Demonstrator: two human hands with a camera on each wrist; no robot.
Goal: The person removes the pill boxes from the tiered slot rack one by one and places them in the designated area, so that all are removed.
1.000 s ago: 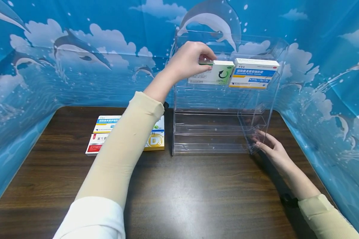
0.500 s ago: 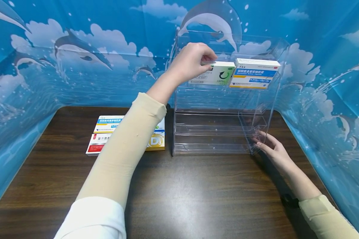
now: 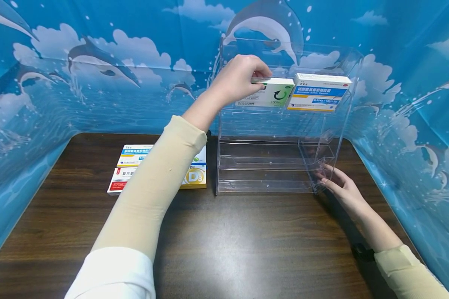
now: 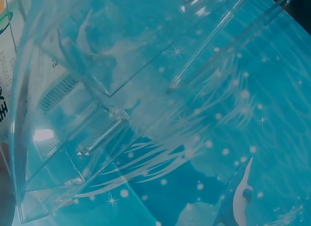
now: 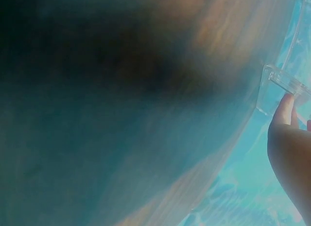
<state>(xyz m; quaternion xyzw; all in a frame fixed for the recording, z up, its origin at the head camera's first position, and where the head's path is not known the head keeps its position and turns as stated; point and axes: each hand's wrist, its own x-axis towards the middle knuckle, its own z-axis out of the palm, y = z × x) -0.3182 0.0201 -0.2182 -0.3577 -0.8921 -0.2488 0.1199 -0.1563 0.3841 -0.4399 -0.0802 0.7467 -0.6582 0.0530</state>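
Note:
At the top tier of a clear plastic display rack [image 3: 265,162], my left hand [image 3: 241,77] pinches the upper edge of a white and green medicine box [image 3: 269,94]. The hand covers the box's upper left part. Right beside it on the same tier leans a white, blue and yellow medicine box [image 3: 318,93]. My right hand [image 3: 346,191] holds the lower right side of the rack, thumb toward the front. In the right wrist view a finger [image 5: 284,109] meets the clear plastic corner. The left wrist view looks through the rack, with a printed box [image 4: 58,90] behind its plastic.
Several medicine boxes lie at the left on the dark wooden table [image 3: 224,241], partly behind my left forearm: a blue and white box [image 3: 134,155], a red and white box [image 3: 120,180] and a yellow D3 box [image 3: 196,176]. A dolphin-print curtain [image 3: 108,83] surrounds the table.
My left hand and the green box have settled very slightly lower and to the right on the top tier. The right hand stays at the rack's side.

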